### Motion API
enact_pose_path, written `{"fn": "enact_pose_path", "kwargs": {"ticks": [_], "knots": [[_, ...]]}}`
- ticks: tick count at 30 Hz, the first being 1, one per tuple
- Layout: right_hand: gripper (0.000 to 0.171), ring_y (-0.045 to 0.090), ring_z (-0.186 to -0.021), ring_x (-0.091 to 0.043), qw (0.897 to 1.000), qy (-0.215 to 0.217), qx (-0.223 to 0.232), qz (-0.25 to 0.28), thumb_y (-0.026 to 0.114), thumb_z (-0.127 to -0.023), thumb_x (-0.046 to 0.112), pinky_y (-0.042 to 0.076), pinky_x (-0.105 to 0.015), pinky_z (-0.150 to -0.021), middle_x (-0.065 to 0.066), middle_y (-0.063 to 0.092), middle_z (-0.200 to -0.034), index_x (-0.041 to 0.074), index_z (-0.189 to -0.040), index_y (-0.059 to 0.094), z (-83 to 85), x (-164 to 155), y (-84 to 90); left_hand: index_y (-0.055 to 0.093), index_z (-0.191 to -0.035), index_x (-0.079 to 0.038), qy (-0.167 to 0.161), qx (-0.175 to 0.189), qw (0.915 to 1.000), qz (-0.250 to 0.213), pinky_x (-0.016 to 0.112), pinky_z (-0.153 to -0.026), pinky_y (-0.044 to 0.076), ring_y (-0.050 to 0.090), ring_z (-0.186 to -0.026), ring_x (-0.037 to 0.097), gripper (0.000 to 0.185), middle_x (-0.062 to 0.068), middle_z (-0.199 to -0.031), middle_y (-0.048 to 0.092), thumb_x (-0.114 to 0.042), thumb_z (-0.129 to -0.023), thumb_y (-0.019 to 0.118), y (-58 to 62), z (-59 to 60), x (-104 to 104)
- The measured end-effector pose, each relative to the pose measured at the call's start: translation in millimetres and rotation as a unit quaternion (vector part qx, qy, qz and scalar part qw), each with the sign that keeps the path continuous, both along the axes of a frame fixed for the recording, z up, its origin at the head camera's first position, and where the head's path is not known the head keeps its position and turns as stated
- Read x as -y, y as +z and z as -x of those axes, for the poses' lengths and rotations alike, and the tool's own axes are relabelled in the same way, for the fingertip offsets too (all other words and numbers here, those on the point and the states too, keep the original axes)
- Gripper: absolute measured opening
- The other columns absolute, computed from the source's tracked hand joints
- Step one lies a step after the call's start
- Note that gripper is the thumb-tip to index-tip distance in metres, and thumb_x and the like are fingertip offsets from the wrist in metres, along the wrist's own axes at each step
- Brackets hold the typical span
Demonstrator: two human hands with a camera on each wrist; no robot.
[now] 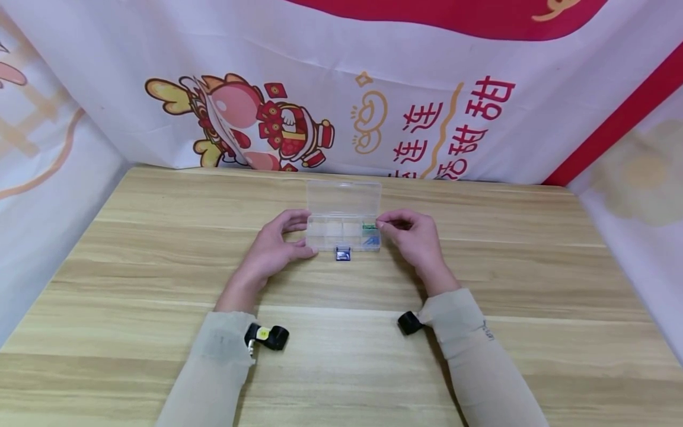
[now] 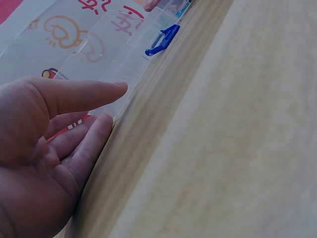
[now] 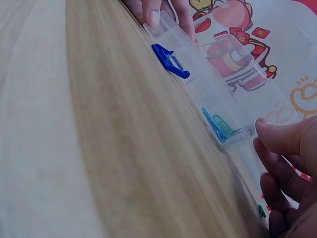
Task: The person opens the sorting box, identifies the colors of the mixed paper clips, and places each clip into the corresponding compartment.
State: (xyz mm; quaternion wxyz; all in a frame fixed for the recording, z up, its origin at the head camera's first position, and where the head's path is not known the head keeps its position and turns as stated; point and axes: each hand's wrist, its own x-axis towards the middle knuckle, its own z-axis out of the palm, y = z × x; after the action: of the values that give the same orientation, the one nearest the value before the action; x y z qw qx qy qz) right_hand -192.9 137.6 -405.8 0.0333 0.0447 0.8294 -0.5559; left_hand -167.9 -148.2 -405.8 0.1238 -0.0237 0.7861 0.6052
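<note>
Sleeves (image 1: 224, 350) nearest. Left hand (image 1: 274, 246) steadied the open box (image 1: 344, 222), fingers relaxed; right hand (image 1: 413, 234) pinched its right edge. Clips (image 1: 370, 236) inside one compartment; others looked unfilled.

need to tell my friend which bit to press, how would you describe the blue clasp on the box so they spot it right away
On the wooden table a clear plastic box sits open between the left hand and right hand. The blue clasp juts from the middle of its near edge, the only dark blue piece outside the compartments.
</note>
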Motion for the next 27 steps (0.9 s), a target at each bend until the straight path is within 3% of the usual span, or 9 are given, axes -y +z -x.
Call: {"fn": "enact_pose_path", "kwargs": {"ticks": [16, 23, 27], "knots": [[0.017, 0.062, -0.109, -0.023, 1.000, -0.011, 0.001, 0.003, 0.080, -0.098, 0.020, 0.053, -0.034, -0.096, -0.007, 0.074, -0.117, 0.012, -0.113, 0.081, 1.5, -5, -1.6, 0.053, -0.156, -0.015, 0.000, -0.003, 1.0000, 0.002, 0.035, -0.116, 0.056, 0.055, -0.145, 0.029, 0.083, 0.011, -0.158, 0.056, 0.008, -0.083, 0.084, 0.2, -0.2, -1], [0.016, 0.063, -0.101, -0.016, 0.993, -0.114, -0.027, 0.013, 0.080, -0.097, 0.019, 0.053, -0.027, -0.089, 0.000, 0.075, -0.106, 0.012, -0.111, 0.082, 8.1, -26, -5.0, 0.052, -0.157, -0.016, 0.002, 0.000, 1.0000, 0.007, 0.036, -0.117, 0.056, 0.055, -0.146, 0.028, 0.083, 0.010, -0.159, 0.054, 0.006, -0.084, 0.085, 2.0, -0.8, -1], [0.016, 0.063, -0.101, -0.013, 0.986, -0.164, -0.018, 0.025, 0.080, -0.098, 0.020, 0.053, -0.024, -0.088, 0.005, 0.073, -0.102, 0.013, -0.112, 0.082, 9.0, -37, -5.3, 0.052, -0.157, -0.016, 0.001, 0.002, 1.0000, 0.008, 0.036, -0.117, 0.056, 0.056, -0.146, 0.029, 0.082, 0.010, -0.160, 0.054, 0.006, -0.085, 0.085, 1.1, -0.2, -1]]}}
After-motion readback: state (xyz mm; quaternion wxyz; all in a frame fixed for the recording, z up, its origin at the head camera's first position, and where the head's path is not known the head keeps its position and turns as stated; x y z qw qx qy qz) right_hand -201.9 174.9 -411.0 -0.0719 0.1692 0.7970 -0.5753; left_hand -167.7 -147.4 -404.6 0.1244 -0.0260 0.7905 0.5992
